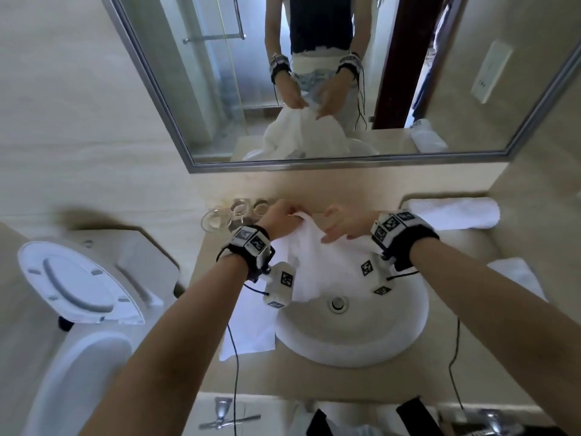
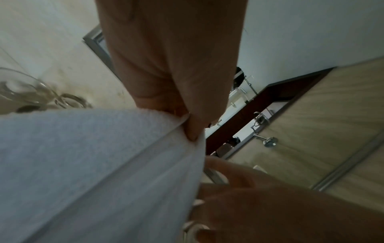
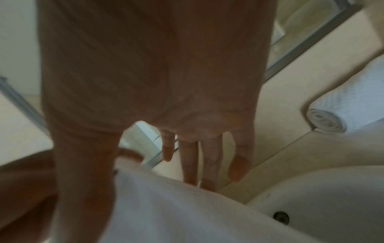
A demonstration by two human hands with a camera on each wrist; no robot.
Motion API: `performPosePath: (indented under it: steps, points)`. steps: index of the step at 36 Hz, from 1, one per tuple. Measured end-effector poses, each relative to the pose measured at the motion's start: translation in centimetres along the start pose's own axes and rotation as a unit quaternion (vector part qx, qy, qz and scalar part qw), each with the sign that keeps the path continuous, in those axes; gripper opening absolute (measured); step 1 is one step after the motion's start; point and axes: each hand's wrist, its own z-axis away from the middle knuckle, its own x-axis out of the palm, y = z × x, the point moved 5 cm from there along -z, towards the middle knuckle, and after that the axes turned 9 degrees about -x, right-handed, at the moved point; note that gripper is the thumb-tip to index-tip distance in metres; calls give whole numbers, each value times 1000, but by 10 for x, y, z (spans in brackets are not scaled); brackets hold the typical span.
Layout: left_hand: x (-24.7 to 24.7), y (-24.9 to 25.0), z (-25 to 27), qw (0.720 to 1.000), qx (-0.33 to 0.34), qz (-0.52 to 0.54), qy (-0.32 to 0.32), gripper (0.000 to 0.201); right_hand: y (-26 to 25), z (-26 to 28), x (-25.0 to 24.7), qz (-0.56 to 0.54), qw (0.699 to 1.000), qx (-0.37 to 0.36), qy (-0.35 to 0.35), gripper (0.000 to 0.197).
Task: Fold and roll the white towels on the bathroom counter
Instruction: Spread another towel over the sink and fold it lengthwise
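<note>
- Head view: my left hand (image 1: 279,215) pinches the top edge of the white towel (image 1: 317,262), lifted above the sink (image 1: 352,335).
- Left wrist view shows my thumb and fingers (image 2: 193,129) clamped on the towel's hemmed edge (image 2: 116,164).
- My right hand (image 1: 349,226) is just beside the left, fingers (image 3: 207,157) fairly straight and spread, resting along the towel's upper edge; I cannot tell if the thumb grips it.
- The towel drapes down from my hands into the basin, its lower part lying over the left rim and onto the surface (image 1: 408,382).
- A rolled towel (image 1: 456,212) lies at the back right of the surface, near the mirror (image 1: 314,73).
- Several clear glasses (image 1: 232,215) stand at the back left, just beside my left hand.
- A toilet (image 1: 81,284) with its lid up stands well to the left.
</note>
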Motion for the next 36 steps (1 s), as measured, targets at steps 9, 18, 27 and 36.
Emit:
performPosePath:
  steps: [9,18,27,36]
  points:
    - [-3,-1,7,994,65,-44,69,19,5,-23,4,206,967,-97,113,12]
    - [-7,-91,26,953,-127,-263,76,29,-3,3,-58,253,903,-110,330,30]
    - [-67,-142,23,942,-217,-231,113,32,72,43,-110,386,869,39,306,17]
    - [-91,-125,22,938,-125,-271,179,37,109,85,-146,325,839,64,431,19]
